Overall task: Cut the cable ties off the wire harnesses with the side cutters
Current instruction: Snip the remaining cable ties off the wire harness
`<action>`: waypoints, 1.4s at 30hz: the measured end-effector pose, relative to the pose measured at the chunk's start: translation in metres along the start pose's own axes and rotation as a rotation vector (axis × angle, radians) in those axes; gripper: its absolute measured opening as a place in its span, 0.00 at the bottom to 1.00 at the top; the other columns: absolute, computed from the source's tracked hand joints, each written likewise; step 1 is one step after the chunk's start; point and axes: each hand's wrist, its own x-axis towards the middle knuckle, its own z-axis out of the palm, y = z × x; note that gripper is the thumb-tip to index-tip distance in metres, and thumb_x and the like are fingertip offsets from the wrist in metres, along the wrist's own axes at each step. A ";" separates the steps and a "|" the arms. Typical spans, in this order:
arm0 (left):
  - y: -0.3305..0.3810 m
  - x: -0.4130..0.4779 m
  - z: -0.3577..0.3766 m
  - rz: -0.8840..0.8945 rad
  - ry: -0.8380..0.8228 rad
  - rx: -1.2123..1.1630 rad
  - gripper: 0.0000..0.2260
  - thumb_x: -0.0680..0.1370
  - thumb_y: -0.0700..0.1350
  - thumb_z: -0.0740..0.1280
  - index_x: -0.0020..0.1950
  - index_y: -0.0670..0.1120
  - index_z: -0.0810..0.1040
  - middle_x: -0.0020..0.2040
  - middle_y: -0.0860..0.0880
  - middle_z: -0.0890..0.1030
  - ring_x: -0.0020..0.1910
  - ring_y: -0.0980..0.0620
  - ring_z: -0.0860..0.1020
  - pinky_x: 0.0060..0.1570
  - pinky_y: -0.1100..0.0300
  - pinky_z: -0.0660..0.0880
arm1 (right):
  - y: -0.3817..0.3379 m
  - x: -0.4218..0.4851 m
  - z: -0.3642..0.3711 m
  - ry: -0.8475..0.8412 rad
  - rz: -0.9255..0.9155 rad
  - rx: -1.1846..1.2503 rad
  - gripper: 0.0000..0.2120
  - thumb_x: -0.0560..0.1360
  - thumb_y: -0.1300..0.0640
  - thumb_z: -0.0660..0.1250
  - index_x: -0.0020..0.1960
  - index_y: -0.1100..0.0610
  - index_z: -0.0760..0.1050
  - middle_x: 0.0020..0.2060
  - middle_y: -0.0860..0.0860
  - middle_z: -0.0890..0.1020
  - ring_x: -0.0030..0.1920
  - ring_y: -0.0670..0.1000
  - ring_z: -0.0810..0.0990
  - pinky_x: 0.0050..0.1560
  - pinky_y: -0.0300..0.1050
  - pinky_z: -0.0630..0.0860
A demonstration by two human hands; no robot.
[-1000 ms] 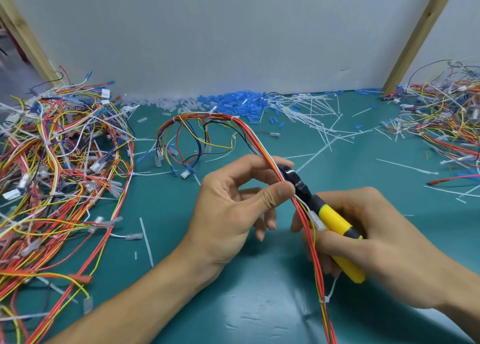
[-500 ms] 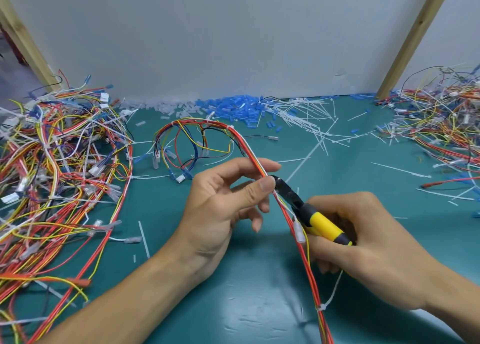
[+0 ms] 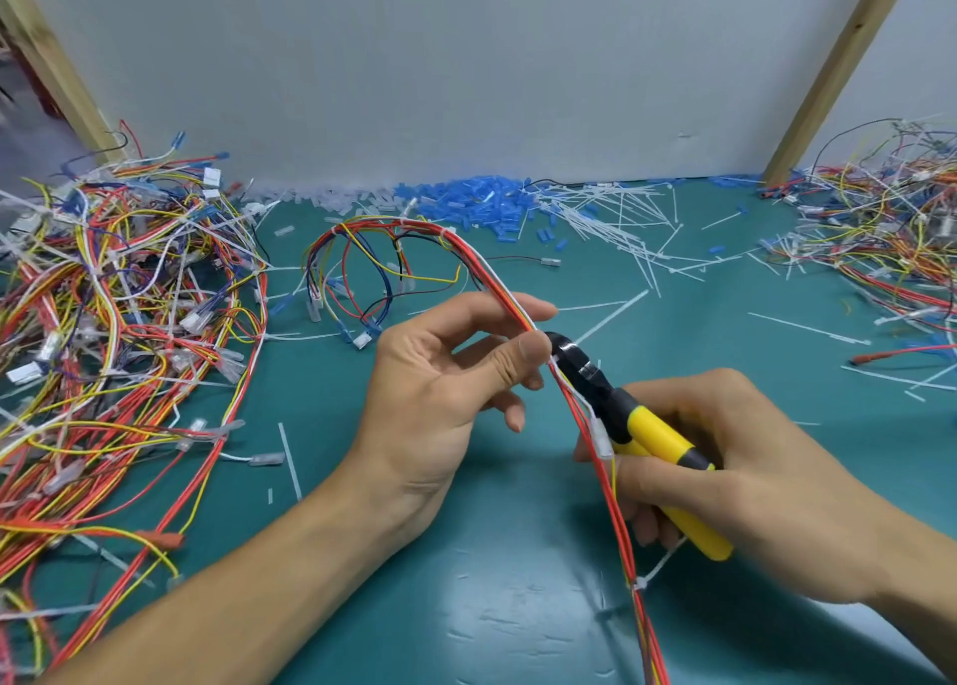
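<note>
head view: the left hand (image 3: 440,389) pinches the wire harness (image 3: 607,498) between thumb and forefinger, with the other fingers loosely curled underneath and holding nothing. the right hand (image 3: 766,482) is wrapped round the yellow handles of the side cutters (image 3: 650,433), fingers curled tight. the black head of the cutters sits right against the bundle just below the left thumb. there's a bit of white there that might be a tie, but i can't really tell if the jaws are round it. further down the same harness a white cable tie (image 3: 640,583) is cinched on, tail sticking out to the right. past the left hand the harness arches up and back, and its connector ends drop onto the green mat (image 3: 466,612).

there are small white tags (image 3: 212,177) in the big tangle of harnesses (image 3: 103,332) on the left, but any print on them is too small to read. another tangle (image 3: 880,229) sits on the right. at the back of the mat are loose white tie offcuts (image 3: 621,218) and a heap of little blue sleeves (image 3: 466,200). behind that is a plain white wall (image 3: 466,63) with a wooden post (image 3: 839,68) leaning in on the right.
</note>
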 end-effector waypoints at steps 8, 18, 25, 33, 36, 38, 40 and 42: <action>0.000 -0.002 0.001 -0.024 0.015 -0.006 0.08 0.68 0.46 0.76 0.46 0.46 0.87 0.43 0.53 0.83 0.34 0.53 0.73 0.29 0.62 0.71 | -0.004 0.001 -0.003 -0.084 -0.006 0.104 0.06 0.73 0.58 0.71 0.42 0.60 0.79 0.29 0.54 0.80 0.28 0.54 0.80 0.30 0.43 0.75; 0.002 0.000 -0.001 -0.023 0.041 0.018 0.05 0.69 0.43 0.77 0.45 0.47 0.88 0.42 0.52 0.84 0.35 0.53 0.75 0.28 0.63 0.71 | 0.000 0.002 -0.006 -0.103 -0.024 0.080 0.07 0.71 0.59 0.71 0.39 0.62 0.77 0.29 0.55 0.80 0.29 0.56 0.80 0.31 0.43 0.75; 0.004 -0.001 -0.001 0.000 -0.025 0.049 0.03 0.73 0.41 0.73 0.45 0.43 0.82 0.38 0.47 0.80 0.33 0.48 0.77 0.27 0.59 0.72 | 0.004 0.003 -0.002 -0.014 -0.059 0.025 0.08 0.72 0.59 0.71 0.44 0.64 0.78 0.30 0.55 0.77 0.30 0.52 0.78 0.31 0.38 0.73; 0.001 -0.010 0.004 0.005 -0.101 0.203 0.11 0.79 0.42 0.68 0.38 0.40 0.78 0.30 0.42 0.79 0.25 0.46 0.75 0.23 0.57 0.72 | 0.007 0.002 0.002 0.094 -0.142 -0.208 0.12 0.75 0.63 0.73 0.39 0.59 0.71 0.30 0.56 0.70 0.33 0.59 0.68 0.32 0.55 0.69; 0.002 -0.011 0.005 0.058 -0.078 0.208 0.11 0.79 0.40 0.68 0.37 0.41 0.78 0.29 0.43 0.78 0.23 0.46 0.74 0.23 0.58 0.72 | 0.007 0.000 0.002 0.096 -0.190 -0.284 0.11 0.76 0.57 0.71 0.38 0.57 0.71 0.30 0.55 0.68 0.32 0.58 0.66 0.32 0.57 0.69; 0.002 -0.011 0.005 0.068 -0.058 0.205 0.11 0.79 0.40 0.67 0.37 0.41 0.79 0.28 0.43 0.78 0.23 0.46 0.74 0.23 0.58 0.71 | 0.005 0.000 0.003 0.098 -0.219 -0.323 0.11 0.76 0.53 0.68 0.38 0.55 0.70 0.29 0.54 0.68 0.31 0.56 0.64 0.32 0.54 0.68; 0.002 -0.010 0.004 0.055 -0.041 0.207 0.11 0.79 0.40 0.67 0.36 0.40 0.78 0.28 0.42 0.78 0.23 0.46 0.73 0.24 0.58 0.72 | 0.003 0.001 0.004 0.084 -0.226 -0.340 0.13 0.76 0.52 0.68 0.37 0.55 0.68 0.28 0.53 0.67 0.31 0.54 0.62 0.31 0.50 0.65; 0.001 -0.009 0.002 0.037 -0.038 0.233 0.12 0.79 0.40 0.68 0.36 0.39 0.79 0.28 0.42 0.78 0.22 0.46 0.73 0.24 0.59 0.72 | 0.002 0.000 0.004 0.064 -0.209 -0.346 0.15 0.77 0.52 0.69 0.37 0.56 0.68 0.28 0.54 0.65 0.31 0.53 0.61 0.30 0.47 0.62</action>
